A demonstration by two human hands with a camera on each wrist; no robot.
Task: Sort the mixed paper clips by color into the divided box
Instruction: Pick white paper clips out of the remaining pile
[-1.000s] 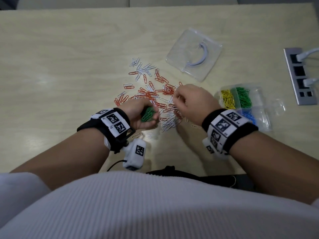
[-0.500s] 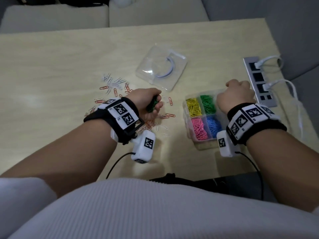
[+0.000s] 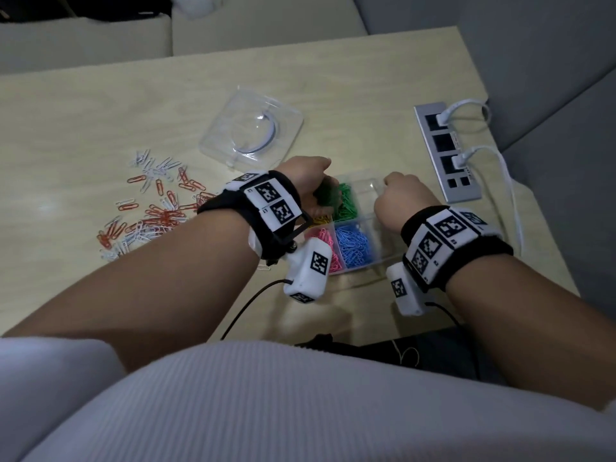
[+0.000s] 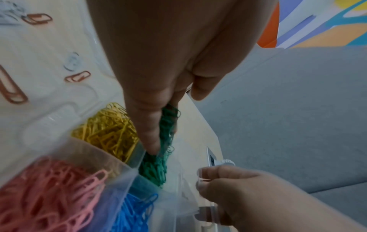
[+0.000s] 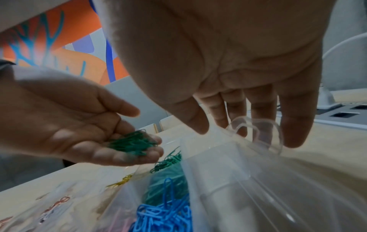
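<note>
The left hand [image 5: 83, 125] cupped green paper clips [image 5: 132, 143] on loosely curled fingers [image 5: 119, 155], mid-frame above the divided box [image 3: 373, 195]. The right hand [image 3: 400, 205] pinched the box's clear tab [image 5: 256, 130].

Pale wooden table [image 3: 100, 105] carries loose clips [image 3: 156, 208]; divided box [image 3: 361, 258]; clear lid [image 3: 251, 133].

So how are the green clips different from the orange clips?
The green clips sit bunched in the left hand, right above the box, while the orange clips lie on the table. The green ones are all one colour; the orange ones are mixed with white clips. Both are paper clips of the same shape.
</note>
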